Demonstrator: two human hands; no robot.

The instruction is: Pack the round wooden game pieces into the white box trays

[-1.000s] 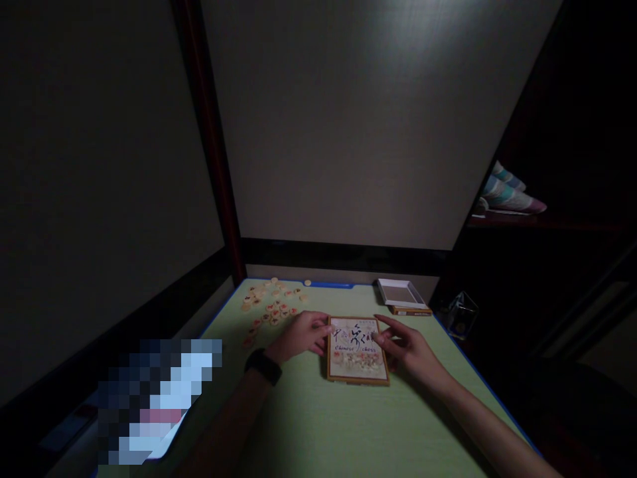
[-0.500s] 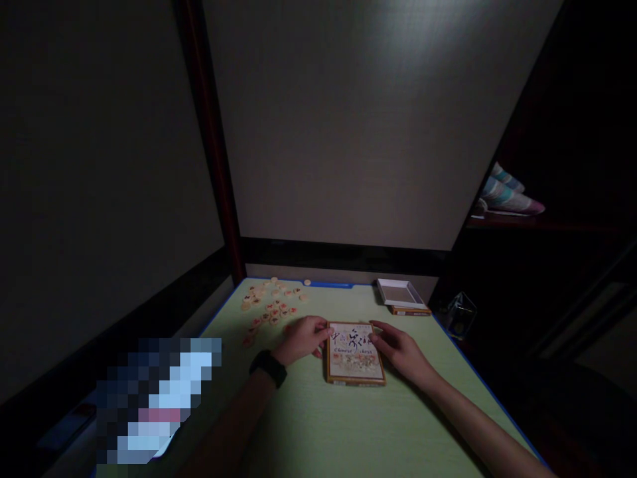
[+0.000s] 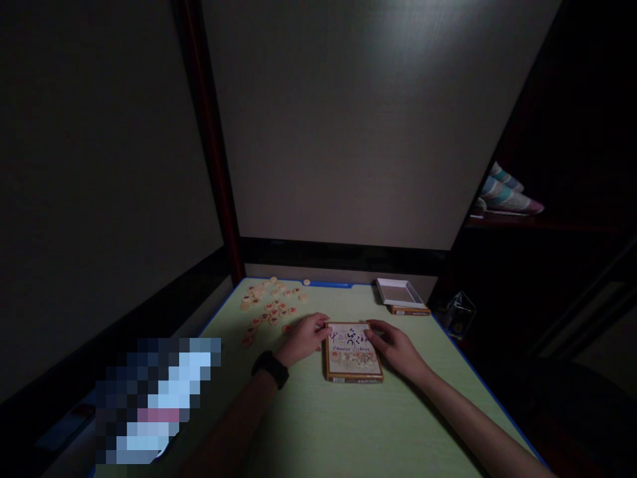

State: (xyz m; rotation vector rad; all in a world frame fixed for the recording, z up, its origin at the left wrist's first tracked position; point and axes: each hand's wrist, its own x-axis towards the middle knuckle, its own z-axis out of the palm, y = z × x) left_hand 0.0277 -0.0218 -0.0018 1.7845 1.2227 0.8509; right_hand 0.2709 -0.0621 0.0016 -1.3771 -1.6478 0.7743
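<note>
A flat Chinese chess box [image 3: 352, 355] with an orange border and printed lid lies on the green table mat [image 3: 348, 425]. My left hand [image 3: 302, 338], with a dark watch on its wrist, grips the box's far left corner with curled fingers. On the far right corner rests my right hand [image 3: 395, 346], its fingers wrapped over the edge. Several round wooden chess pieces [image 3: 271, 307] with red and dark marks lie scattered at the table's far left, just beyond my left hand.
An open white box tray [image 3: 399, 292] sits on a thin orange board at the far right. A clear glass [image 3: 458, 313] stands off the table's right edge. Folded cloth [image 3: 503, 196] lies on a dark shelf to the right. A blurred patch covers the lower left.
The box has flattened down onto the mat and shifted slightly towards me. Both hands have closed in onto its far corners.
</note>
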